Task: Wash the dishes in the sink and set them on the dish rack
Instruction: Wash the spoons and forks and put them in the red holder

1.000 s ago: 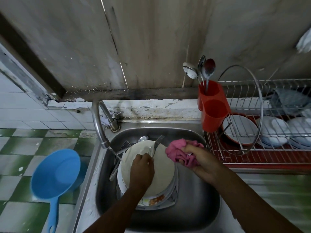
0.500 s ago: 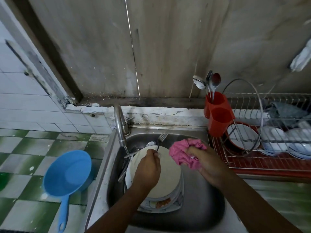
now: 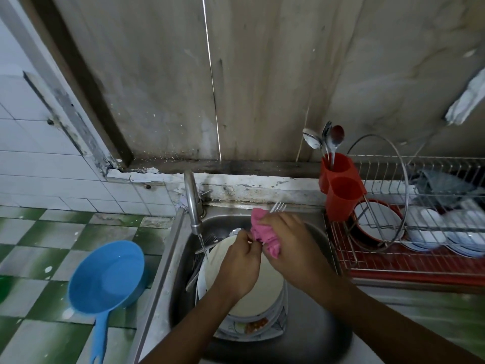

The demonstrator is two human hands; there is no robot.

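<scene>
A stack of plates [image 3: 265, 295] lies in the steel sink [image 3: 325, 334], a cream plate on top and a food-stained one at the bottom. Above it, my left hand [image 3: 240, 266] pinches the handle end of a fork [image 3: 277, 207], whose tines stick out past my right hand. The fork's shaft is hidden in a pink cloth [image 3: 265, 236] that my right hand [image 3: 291, 248] grips around it. More cutlery [image 3: 202, 254] lies in the sink at the plates' left. A thin stream runs from the tap [image 3: 193, 203].
At the right stands a wire dish rack [image 3: 393, 227] on a red tray, holding several white plates and bowls. Two red cutlery cups [image 3: 341, 190] with spoons hang on its left end. A blue ladle-shaped dipper [image 3: 105, 277] sits on the green-checked counter at the left.
My left hand lifted the fork off the top plate and brought it up to the right hand. The pink cloth is now wrapped around the fork. The camera view swung left.
</scene>
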